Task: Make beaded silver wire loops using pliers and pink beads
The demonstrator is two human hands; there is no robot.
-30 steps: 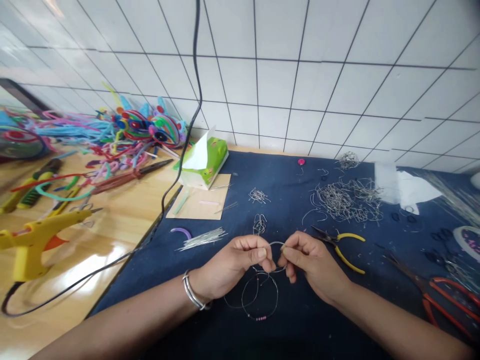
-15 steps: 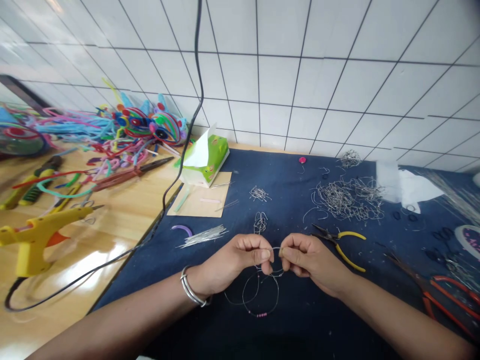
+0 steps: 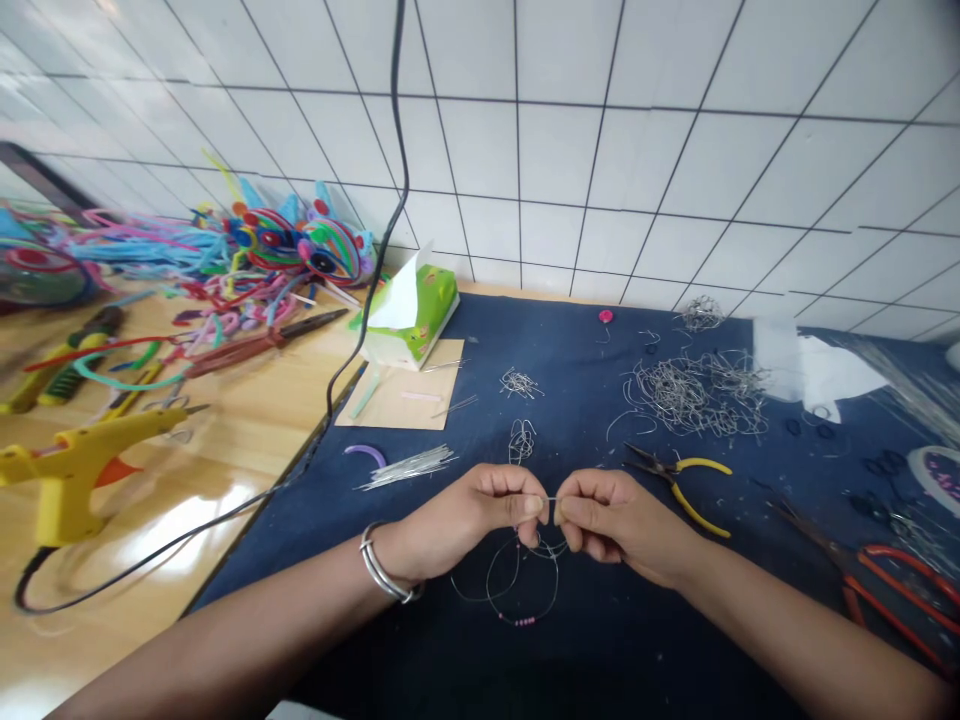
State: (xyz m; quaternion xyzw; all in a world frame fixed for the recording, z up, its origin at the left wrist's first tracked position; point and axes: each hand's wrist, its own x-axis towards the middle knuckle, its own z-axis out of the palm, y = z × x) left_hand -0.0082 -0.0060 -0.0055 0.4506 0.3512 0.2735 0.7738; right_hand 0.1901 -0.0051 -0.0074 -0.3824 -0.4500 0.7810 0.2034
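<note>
My left hand (image 3: pixel 504 510) and my right hand (image 3: pixel 609 515) pinch a short thin wire (image 3: pixel 552 499) between thumbs and forefingers, close together over the dark blue cloth. Below the hands lies a looped wire (image 3: pixel 556 585) with several small pink beads (image 3: pixel 525 622) on its lower curve. Part of the looped wire is hidden behind my fingers. Just beyond the hands sits a small coil of bent wire (image 3: pixel 520 438). To the right of my right hand, yellow-handled pliers (image 3: pixel 701 490) lie with their handles spread.
Cut straight wires (image 3: pixel 412 468) and a purple curved piece (image 3: pixel 366 455) lie left. A wire tangle (image 3: pixel 682 395) and red-handled scissors (image 3: pixel 892 590) are right. A yellow glue gun (image 3: pixel 82 465), tissue pack (image 3: pixel 416 315) and black cable (image 3: pixel 330 390) occupy the left side.
My hands have drawn slightly closer together, and the wire between my fingertips looks straighter, with less of it showing. The items on the table stay where they were.
</note>
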